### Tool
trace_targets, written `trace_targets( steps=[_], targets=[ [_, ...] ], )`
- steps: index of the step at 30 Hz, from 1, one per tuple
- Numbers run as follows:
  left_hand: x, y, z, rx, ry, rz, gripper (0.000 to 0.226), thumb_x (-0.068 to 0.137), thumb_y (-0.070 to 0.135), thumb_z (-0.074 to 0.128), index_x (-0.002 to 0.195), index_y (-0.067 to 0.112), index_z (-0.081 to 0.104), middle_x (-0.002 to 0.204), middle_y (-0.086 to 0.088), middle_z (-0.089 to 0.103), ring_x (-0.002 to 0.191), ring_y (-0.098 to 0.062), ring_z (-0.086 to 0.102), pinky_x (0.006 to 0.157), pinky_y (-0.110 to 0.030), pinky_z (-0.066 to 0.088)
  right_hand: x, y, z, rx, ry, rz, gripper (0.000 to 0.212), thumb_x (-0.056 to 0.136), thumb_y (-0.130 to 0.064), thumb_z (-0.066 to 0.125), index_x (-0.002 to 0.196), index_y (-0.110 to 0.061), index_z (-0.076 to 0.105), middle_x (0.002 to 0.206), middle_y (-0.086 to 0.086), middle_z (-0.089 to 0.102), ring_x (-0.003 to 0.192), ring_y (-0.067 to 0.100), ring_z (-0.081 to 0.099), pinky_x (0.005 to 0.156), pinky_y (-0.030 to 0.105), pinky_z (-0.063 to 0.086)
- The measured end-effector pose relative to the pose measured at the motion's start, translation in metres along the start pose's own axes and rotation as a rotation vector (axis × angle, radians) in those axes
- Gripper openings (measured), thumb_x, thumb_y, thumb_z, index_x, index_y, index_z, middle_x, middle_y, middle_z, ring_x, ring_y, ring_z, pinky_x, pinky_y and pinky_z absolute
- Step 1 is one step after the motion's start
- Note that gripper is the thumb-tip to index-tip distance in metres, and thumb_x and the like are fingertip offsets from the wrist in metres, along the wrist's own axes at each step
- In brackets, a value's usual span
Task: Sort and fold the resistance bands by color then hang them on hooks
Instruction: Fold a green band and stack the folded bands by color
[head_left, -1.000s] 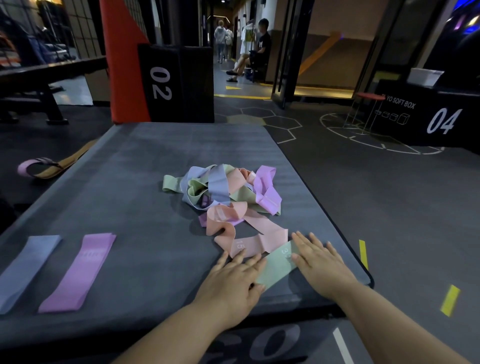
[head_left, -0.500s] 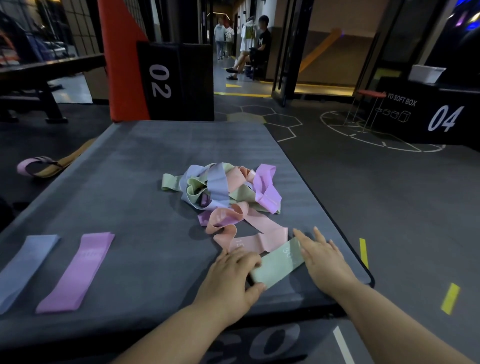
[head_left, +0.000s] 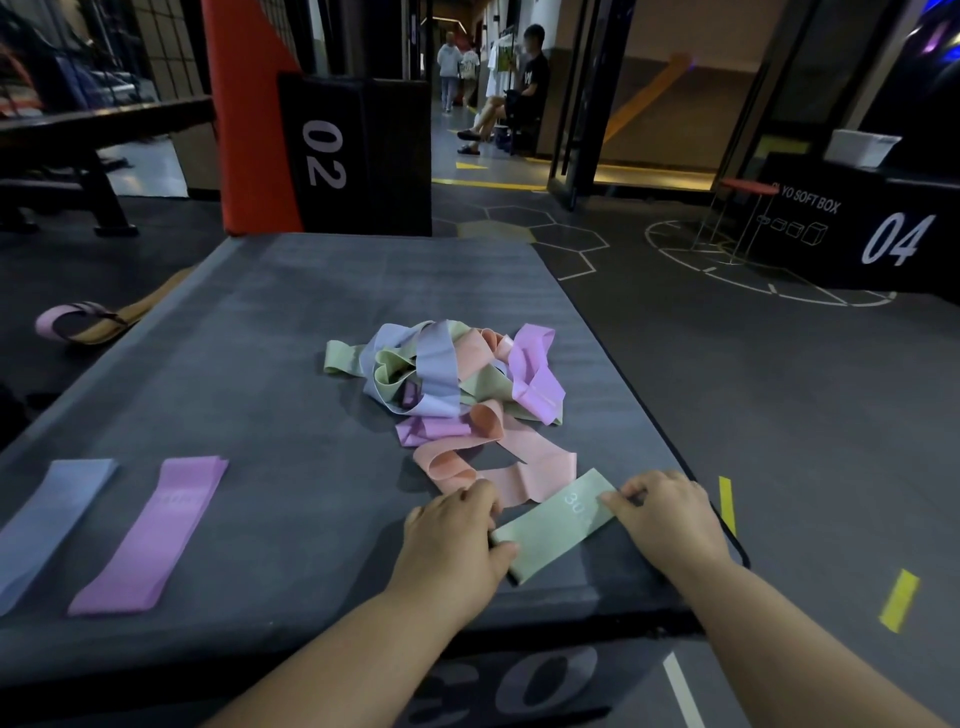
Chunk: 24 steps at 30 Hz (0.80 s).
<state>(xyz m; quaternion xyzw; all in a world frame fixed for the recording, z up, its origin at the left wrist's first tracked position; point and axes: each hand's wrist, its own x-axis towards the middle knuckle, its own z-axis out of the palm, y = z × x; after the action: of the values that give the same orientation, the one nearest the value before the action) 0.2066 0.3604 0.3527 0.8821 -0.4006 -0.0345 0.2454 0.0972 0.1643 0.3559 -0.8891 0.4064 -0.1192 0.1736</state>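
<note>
A flat green band (head_left: 553, 525) lies near the front right corner of the grey padded box top (head_left: 270, 364). My left hand (head_left: 454, 538) pinches its near end and my right hand (head_left: 667, 514) pinches its far end. Just behind it a pink band (head_left: 498, 462) trails out of a tangled pile of bands (head_left: 447, 374) in green, blue, pink and purple at the middle of the surface. At the front left a blue band (head_left: 49, 525) and a purple band (head_left: 153, 532) lie flat side by side.
A black box marked 02 (head_left: 358, 161) and an orange pad (head_left: 249, 119) stand behind the surface. On the floor to the left lies a pink and tan strap (head_left: 88, 322). A black box marked 04 (head_left: 862, 228) is at the right. People are in the far corridor.
Both hands have gone from lying flat on the green band to gripping its ends with curled fingers. More of the band now shows between them.
</note>
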Motion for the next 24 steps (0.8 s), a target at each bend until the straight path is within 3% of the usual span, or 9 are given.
trace_targets(
  steps=[7, 11, 16, 19, 22, 24],
  targets=[
    [-0.001, 0.001, -0.001, 0.042, -0.021, -0.051, 0.032, 0.088, 0.047, 0.058, 0.114, 0.029, 0.057, 0.113, 0.010, 0.062, 0.109, -0.017, 0.056, 0.090, -0.033, 0.041, 0.001, -0.005, -0.007, 0.180, -0.086, 0.092, 0.020, 0.090, -0.035, 0.063, 0.089, -0.016, 0.057, 0.083, -0.003, 0.059, 0.082, 0.019, 0.055, 0.067, 0.030, 0.040],
    [-0.001, 0.005, -0.004, 0.047, -0.039, -0.071, 0.022, 0.089, 0.046, 0.058, 0.102, 0.028, 0.057, 0.109, 0.008, 0.061, 0.104, -0.020, 0.057, 0.084, -0.033, 0.041, 0.005, -0.006, -0.010, 0.270, -0.095, 0.122, 0.019, 0.090, -0.032, 0.064, 0.083, -0.017, 0.054, 0.071, -0.002, 0.063, 0.069, 0.015, 0.054, 0.057, 0.028, 0.037],
    [-0.006, 0.008, -0.006, 0.007, -0.039, -0.060, 0.023, 0.091, 0.040, 0.057, 0.086, 0.026, 0.038, 0.101, 0.006, 0.057, 0.096, -0.021, 0.056, 0.072, -0.031, 0.036, 0.003, -0.009, -0.016, 0.618, -0.086, 0.166, 0.010, 0.085, -0.020, 0.070, 0.090, -0.019, 0.062, 0.059, 0.002, 0.067, 0.055, 0.013, 0.055, 0.057, 0.029, 0.043],
    [-0.008, 0.007, -0.010, -0.069, -0.055, -0.080, 0.019, 0.091, 0.038, 0.057, 0.095, 0.026, 0.043, 0.101, 0.006, 0.062, 0.095, -0.021, 0.057, 0.071, -0.029, 0.038, 0.001, -0.011, -0.020, 0.740, -0.140, 0.161, 0.017, 0.086, -0.013, 0.070, 0.102, -0.016, 0.067, 0.060, 0.001, 0.068, 0.054, 0.011, 0.058, 0.057, 0.025, 0.046],
    [-0.010, 0.003, -0.019, -0.145, -0.124, -0.150, 0.030, 0.089, 0.039, 0.060, 0.116, 0.030, 0.052, 0.111, 0.010, 0.065, 0.104, -0.016, 0.059, 0.082, -0.028, 0.045, -0.001, -0.019, -0.026, 0.777, -0.148, 0.162, 0.012, 0.086, -0.008, 0.070, 0.096, -0.014, 0.068, 0.055, -0.004, 0.066, 0.049, 0.007, 0.058, 0.054, 0.021, 0.047],
    [-0.012, -0.002, -0.027, -0.168, -0.164, -0.202, 0.027, 0.087, 0.041, 0.062, 0.112, 0.032, 0.060, 0.110, 0.011, 0.067, 0.104, -0.015, 0.061, 0.086, -0.028, 0.048, -0.002, -0.025, -0.026, 0.788, -0.166, 0.161, 0.008, 0.085, -0.006, 0.070, 0.092, -0.010, 0.068, 0.054, -0.005, 0.066, 0.046, 0.005, 0.058, 0.055, 0.021, 0.047]
  ],
)
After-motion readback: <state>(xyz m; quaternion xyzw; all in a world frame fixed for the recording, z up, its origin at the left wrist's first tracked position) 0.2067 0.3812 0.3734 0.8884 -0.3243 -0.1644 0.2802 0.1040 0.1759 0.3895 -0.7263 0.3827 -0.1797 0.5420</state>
